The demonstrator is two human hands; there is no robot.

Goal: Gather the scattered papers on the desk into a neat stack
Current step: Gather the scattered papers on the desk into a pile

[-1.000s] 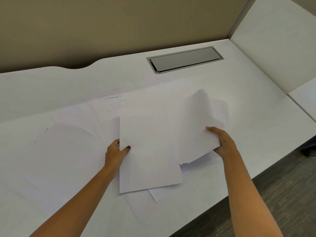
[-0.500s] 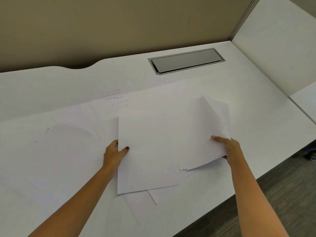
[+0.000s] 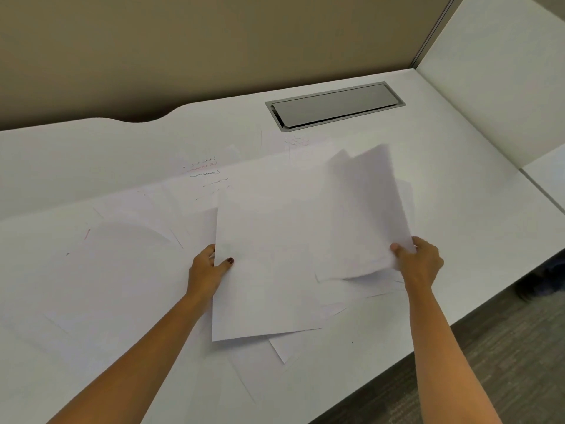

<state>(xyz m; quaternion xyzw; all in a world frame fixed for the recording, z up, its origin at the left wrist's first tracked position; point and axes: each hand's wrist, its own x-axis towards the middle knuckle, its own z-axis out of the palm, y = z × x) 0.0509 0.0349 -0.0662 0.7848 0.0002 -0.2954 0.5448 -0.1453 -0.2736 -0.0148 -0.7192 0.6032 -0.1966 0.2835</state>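
Left hand pinches the left edge of the top sheet, thumb on top, mid-frame. Right hand grips a lifted, blurred sheaf at its lower right corner, tilted up off the pile. More sheets lie spread flat over the white surface, left and below centre. Grey hatch upper right.

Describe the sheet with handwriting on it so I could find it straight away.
Start at the grey metal hatch set into the back of the white desk, then look left and towards the person. There a sheet with handwriting lies flat, partly under the other papers. Unlike its blank neighbours, it carries a few short dark and red scribbled lines.
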